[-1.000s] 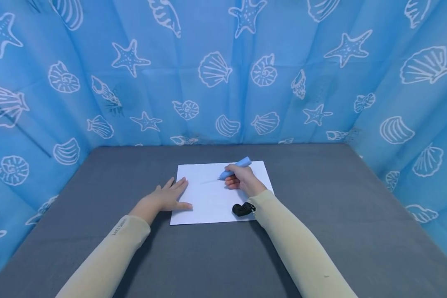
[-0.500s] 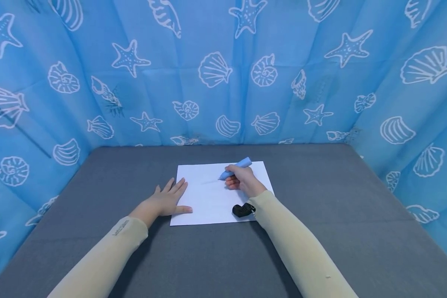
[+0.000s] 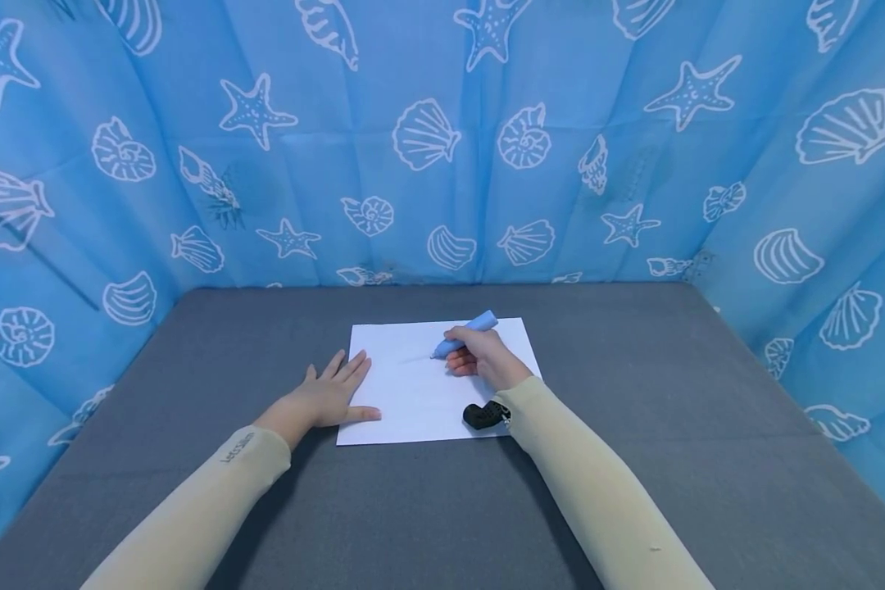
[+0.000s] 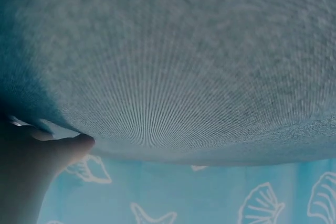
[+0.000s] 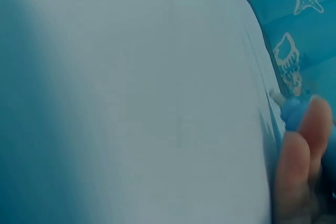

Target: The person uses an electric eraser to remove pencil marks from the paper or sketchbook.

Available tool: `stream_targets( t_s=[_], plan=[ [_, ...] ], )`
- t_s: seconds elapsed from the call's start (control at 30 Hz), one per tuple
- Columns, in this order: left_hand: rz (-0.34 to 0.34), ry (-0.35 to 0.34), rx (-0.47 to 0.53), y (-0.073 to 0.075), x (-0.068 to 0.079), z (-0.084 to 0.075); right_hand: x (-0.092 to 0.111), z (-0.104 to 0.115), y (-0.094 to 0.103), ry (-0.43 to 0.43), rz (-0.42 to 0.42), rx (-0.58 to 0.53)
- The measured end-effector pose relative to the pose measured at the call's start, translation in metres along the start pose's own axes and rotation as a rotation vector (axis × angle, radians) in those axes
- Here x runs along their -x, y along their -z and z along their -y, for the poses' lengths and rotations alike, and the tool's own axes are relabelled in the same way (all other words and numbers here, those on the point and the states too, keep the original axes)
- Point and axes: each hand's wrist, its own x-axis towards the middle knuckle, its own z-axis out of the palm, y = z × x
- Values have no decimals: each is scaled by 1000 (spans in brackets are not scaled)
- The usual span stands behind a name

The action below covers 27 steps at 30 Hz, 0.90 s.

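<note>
A white sheet of paper (image 3: 406,410) lies on the grey table. Along its left edge rests my left hand (image 3: 323,401), palm down with fingers spread and the thumb over the sheet. My right hand (image 3: 487,357) holds a thick light-blue pen (image 3: 481,322) above the right half of the paper, its body leaning up to the right. A faint pale line runs left from the pen's tip; whether the tip touches the sheet is hard to tell. In the right wrist view the curled fingers (image 5: 294,163) surround the blue pen, whose pale tip (image 5: 276,97) points out past them.
The dark grey cloth-covered table (image 3: 634,410) extends around the paper on all sides. A blue curtain (image 3: 442,213) with white shells and starfish closes off the back and both sides. A black wrist camera (image 3: 481,415) juts from the right sleeve over the paper.
Both hands stay almost in place. The pen's tip has shifted only a tiny bit, and the left forearm has slid slightly outward to the left.
</note>
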Motion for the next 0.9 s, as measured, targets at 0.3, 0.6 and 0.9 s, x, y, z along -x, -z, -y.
stream_targets(
  t_s=[0.3, 0.6, 0.9],
  plan=[
    [6, -5, 12, -2, -4, 2, 0, 0, 0, 2, -8, -13],
    [-8, -14, 22, 2, 1, 0, -1, 2, 0, -2, -7, -15],
    [-7, -13, 12, 2, 1, -1, 1, 1, 0, -7, -10, -5]
  ],
)
